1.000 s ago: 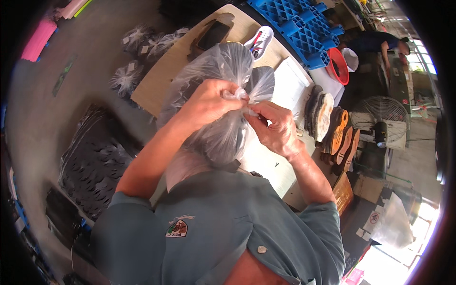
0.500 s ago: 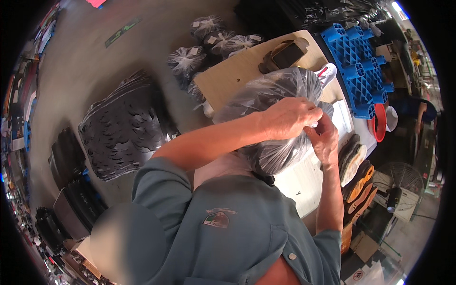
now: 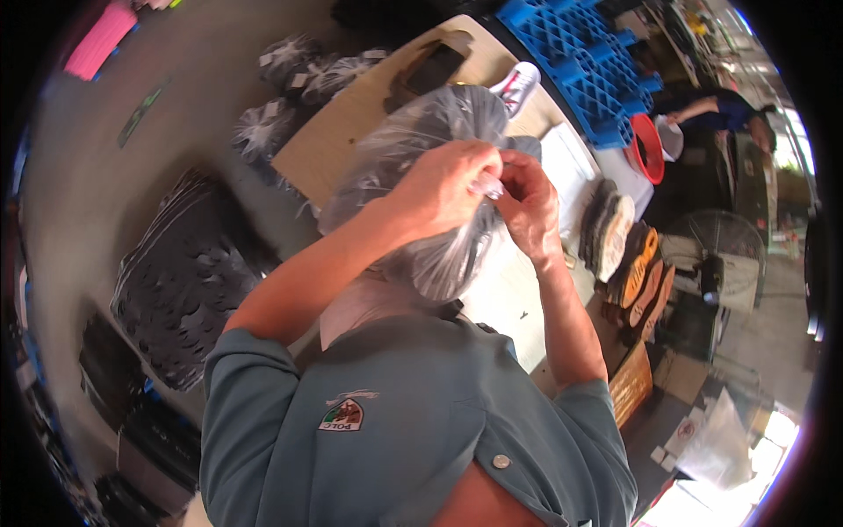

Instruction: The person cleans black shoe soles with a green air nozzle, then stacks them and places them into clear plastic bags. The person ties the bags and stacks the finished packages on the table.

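A bulging clear plastic bag (image 3: 443, 263) with dark contents lies on the pale wooden table (image 3: 309, 158) before me. At its gathered, twisted neck my two hands meet. My left hand (image 3: 446, 186) is closed with the fingers pinching the bunched plastic. Right against it, my right hand (image 3: 533, 211) has thumb and fingers closed on the same neck. Whether a tie is between the fingers cannot be seen. Beyond the bag lie a white sneaker (image 3: 516, 90) with a red mark and a brown-and-black object (image 3: 435, 68).
A blue plastic pallet (image 3: 575, 61) adjoins the table's far right. Shoe soles (image 3: 648, 263), a red basin (image 3: 648, 151) and a fan (image 3: 722, 255) are at right, with another person (image 3: 736, 112) beyond. On the left floor are stacked black cut-out sheets (image 3: 189, 285) and several filled bags (image 3: 263, 127).
The whole view has shifted, so table, bag and hands appear farther left and higher. Both hands keep their grip on the bag's neck, with a little more bunched plastic showing between them.
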